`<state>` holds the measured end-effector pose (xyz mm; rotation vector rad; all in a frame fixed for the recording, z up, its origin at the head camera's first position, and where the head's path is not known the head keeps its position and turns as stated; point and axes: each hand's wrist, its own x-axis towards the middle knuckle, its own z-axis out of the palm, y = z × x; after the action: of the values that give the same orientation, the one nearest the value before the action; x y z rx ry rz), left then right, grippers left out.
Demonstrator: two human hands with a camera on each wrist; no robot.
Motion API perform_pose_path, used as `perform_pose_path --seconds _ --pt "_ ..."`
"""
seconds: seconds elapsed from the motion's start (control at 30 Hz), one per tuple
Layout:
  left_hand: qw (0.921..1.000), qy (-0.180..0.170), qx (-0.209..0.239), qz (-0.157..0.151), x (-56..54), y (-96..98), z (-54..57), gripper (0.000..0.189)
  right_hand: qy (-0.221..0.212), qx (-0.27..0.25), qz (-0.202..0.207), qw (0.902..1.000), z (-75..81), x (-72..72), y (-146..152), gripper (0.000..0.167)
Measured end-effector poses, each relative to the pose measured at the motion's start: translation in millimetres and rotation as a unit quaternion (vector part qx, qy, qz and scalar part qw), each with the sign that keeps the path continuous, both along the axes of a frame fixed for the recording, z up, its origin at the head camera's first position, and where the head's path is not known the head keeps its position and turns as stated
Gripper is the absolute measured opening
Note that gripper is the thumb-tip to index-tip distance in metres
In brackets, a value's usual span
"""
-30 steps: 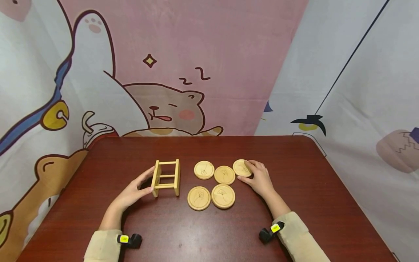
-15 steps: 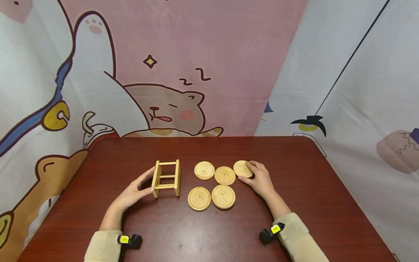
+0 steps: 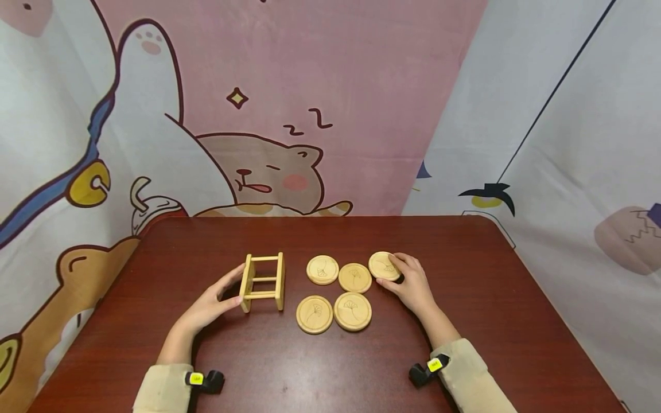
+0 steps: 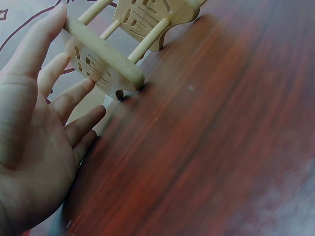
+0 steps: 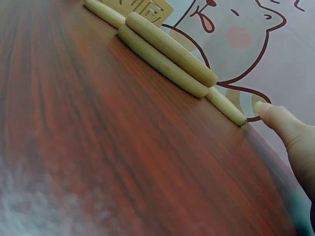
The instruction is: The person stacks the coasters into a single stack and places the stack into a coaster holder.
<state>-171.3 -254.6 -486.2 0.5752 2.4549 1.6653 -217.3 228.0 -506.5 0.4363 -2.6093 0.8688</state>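
Note:
My left hand (image 3: pixel 213 299) holds a small wooden rack (image 3: pixel 279 281) by its left panel, thumb at the near end and index finger at the far end. In the left wrist view the fingers (image 4: pixel 74 98) reach the cut-out side panel (image 4: pixel 98 56). The rack has two upright panels joined by round rods. My right hand (image 3: pixel 411 281) pinches a round wooden coaster (image 3: pixel 381 265) at its right edge; a dark shadow shows beneath that edge. Only the right thumb (image 5: pixel 285 128) shows in the right wrist view.
Left of the pinched coaster lie a far-left coaster (image 3: pixel 322 269), a middle coaster (image 3: pixel 354 277), a front-left coaster (image 3: pixel 314 314) and a front-right coaster (image 3: pixel 353 311). Two coasters look stacked (image 5: pixel 162 64) in the right wrist view. The brown table (image 3: pixel 320 367) meets a cartoon-printed cloth (image 3: pixel 392 86).
The right-hand coaster's near right edge has come up slightly, with more shadow under it. Both hands otherwise keep nearly the same places; the rack has not moved.

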Motion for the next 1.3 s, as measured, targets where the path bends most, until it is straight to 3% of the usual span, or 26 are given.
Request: perform_pose_path --seconds 0.6,1.3 --pt "1.0000 0.002 0.005 -0.002 0.4 0.0 -0.3 0.072 0.033 -0.055 0.039 0.9972 3.8 12.6 -9.1 0.071" --pt "1.0000 0.003 0.001 0.002 -1.3 -0.8 -2.1 0.071 0.055 -0.059 0.097 0.9919 2.4 36.4 -21.2 0.071"
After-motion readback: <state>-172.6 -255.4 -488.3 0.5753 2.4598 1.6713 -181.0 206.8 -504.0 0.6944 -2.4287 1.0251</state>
